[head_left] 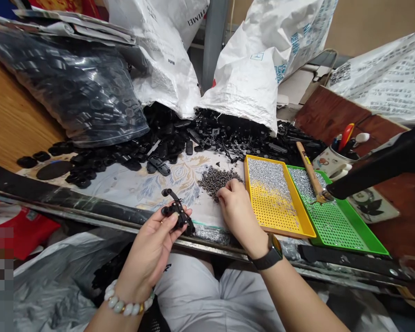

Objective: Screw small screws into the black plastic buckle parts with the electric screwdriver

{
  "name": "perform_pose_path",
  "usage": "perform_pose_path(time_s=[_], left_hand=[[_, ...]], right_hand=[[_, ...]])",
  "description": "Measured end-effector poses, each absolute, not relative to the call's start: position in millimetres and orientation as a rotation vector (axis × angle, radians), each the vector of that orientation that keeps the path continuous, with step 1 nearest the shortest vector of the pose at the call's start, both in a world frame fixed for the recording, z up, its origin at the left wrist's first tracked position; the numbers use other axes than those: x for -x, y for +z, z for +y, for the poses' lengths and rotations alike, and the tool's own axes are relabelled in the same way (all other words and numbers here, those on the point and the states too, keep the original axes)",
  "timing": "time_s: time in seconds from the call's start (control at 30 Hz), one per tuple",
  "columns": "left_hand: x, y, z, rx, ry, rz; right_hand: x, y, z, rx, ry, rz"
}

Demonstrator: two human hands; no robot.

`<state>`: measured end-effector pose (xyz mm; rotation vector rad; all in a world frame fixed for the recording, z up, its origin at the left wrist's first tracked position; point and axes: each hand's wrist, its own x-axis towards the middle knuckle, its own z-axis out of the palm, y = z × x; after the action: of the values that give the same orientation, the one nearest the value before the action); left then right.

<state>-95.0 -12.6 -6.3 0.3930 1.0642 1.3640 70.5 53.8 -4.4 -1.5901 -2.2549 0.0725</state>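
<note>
Near the table's front edge, my left hand [157, 244] is wrapped round a black plastic part [178, 210] with jointed arms, held between thumb and fingers. My right hand [238, 212] is at the near side of a pile of small dark metal pieces [216, 180], its fingertips pinched together; whatever lies between them is too small to see. Right beside that hand stands a yellow perforated tray [275, 216] holding tiny silvery pieces. A green tray [342, 226] with similar silvery pieces is next to it.
Black plastic parts [159, 163] are heaped along the back, below white sacks [249, 69] and a clear bag of black parts [90, 92]. A wooden-handled hammer [309, 168] lies over the green tray. A cup [332, 161] with tools stands behind; a black arm-like object [380, 161] reaches in from the right.
</note>
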Motion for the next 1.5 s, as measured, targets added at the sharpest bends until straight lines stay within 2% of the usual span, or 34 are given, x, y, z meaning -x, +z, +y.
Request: perform_pose_path(time_s=[0.17, 0.37, 0.97, 1.13, 1.37, 1.5], left_hand=[[91.1, -7.6, -11.5, -0.374, 1.355, 1.048], [92.8, -6.8, -12.7, -0.376, 1.357, 1.050], [85.6, -8.9, -9.5, -0.369, 1.342, 1.034], [86.4, -9.5, -5.6, -0.415, 1.350, 1.002], [85.1, -7.0, 1.3, -0.466, 1.390, 0.959], [83.9, -7.2, 0.7, -0.506, 1.391, 0.965]], right_hand=[[-71.9, -13.4, 46.9, 1.662, -0.007, -2.344], [-73.8, -9.3, 46.5, 1.486, 0.206, -2.219], [-50.9, -14.2, 70.6, 1.583, -0.064, -2.351], [-54.1, -8.0, 65.7, 1.331, 0.196, -2.194], [-62.9, 10.1, 45.0, 1.109, 1.066, -1.909], [-62.7, 8.6, 37.4, 1.137, 1.202, -1.860]])
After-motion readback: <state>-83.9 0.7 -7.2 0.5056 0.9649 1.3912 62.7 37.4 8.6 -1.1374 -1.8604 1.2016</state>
